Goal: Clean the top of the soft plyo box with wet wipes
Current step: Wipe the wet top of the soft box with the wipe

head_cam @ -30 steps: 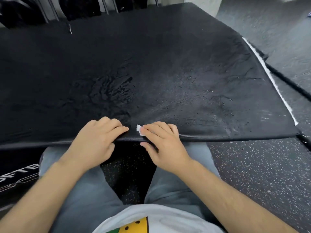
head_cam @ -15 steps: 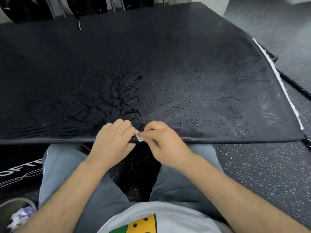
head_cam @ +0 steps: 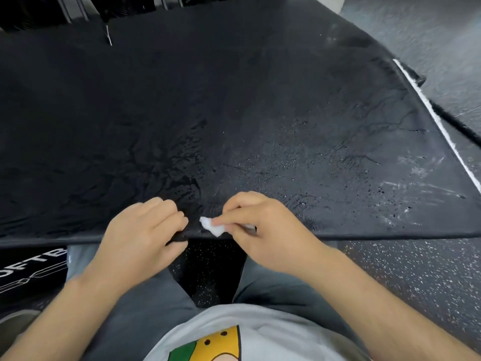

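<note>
Right hand (head_cam: 263, 230) pinches a wadded wet wipe (head_cam: 212, 225) at the near edge of the soft plyo box (head_cam: 260, 100); left hand (head_cam: 145, 230) grips that edge, curled. So small a wad may slip out or tear.

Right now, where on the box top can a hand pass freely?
The box top is bare across its middle to the far edge and right to the white strip. Crowded only mid near edge: left hand grips the edge, right hand pinches the wipe.
</note>
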Tool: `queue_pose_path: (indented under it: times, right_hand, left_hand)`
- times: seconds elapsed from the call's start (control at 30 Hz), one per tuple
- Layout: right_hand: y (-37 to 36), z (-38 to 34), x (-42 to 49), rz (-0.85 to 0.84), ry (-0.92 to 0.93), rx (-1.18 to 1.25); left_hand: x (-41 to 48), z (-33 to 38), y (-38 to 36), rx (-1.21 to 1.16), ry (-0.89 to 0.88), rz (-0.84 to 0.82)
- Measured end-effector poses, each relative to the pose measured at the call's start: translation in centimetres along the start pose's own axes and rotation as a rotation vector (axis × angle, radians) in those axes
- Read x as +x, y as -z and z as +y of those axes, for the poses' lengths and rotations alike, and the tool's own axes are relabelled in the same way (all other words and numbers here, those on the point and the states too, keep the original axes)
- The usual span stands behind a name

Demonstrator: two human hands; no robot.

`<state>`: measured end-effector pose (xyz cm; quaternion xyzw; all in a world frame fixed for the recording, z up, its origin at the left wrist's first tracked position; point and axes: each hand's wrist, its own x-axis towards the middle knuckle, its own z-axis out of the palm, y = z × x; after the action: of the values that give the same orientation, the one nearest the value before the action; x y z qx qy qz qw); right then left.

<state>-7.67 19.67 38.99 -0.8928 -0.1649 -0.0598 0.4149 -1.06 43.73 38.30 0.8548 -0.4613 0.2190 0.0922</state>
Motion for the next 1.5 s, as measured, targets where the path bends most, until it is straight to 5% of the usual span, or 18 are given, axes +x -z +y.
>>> queue_pose_path:
  times: [0.2, 0.3, 0.47, 0.57, 0.67, 0.8, 1.0, 1.17, 1.4, 1.5]
  right_hand:
    - [-2.1, 3.6, 1.4, 0.013, -0.024, -0.102]
    - [-2.3, 5.0, 2.4, 0.122, -0.139, -0.053]
    - [-1.8, 3.6, 1.5, -0.06, -0.005, -0.043]
    - [-0.6, 6.2, 3.7, 0.091, -0.12, -0.096]
    - [-1.3, 6.3, 3.7, 0.143, -0.176, -0.115]
    - [-2.6, 4.5, 2.5, -0.047, -0.064, -0.077]
    - [-2.7, 5.6, 7.2, 0.136, -0.16, -0.139]
    - [-4.6, 3.9, 5.6, -0.008, -0.082, -0.121]
    - [-4.3, 5.4, 9.2, 0.122, -0.129, -0.227]
    - [-5.1, 3.3, 6.4, 0.053, -0.109, -0.175]
  left_hand:
    - [0.0, 2.4, -2.3, 0.077, -0.042, -0.267]
    - [0.7, 3.4, -3.4, 0.038, -0.027, -0.272]
    - [0.5, 3.4, -3.8, -0.008, -0.017, -0.216]
    - [0.8, 3.4, -3.6, -0.039, -0.005, -0.246]
    - [1.0, 3.0, -3.4, -0.099, 0.05, -0.339]
    - [1.7, 1.0, -2.7, -0.32, 0.253, -0.351]
    - [3.6, -3.8, -3.6, -0.22, 0.472, -0.567]
    - [3.4, -4.8, -4.7, -0.238, 0.484, -0.712]
    - [3.2, -4.9, -4.5, -0.291, 0.51, -0.707]
    - [3.1, -4.8, -4.7, -0.352, 0.516, -0.705]
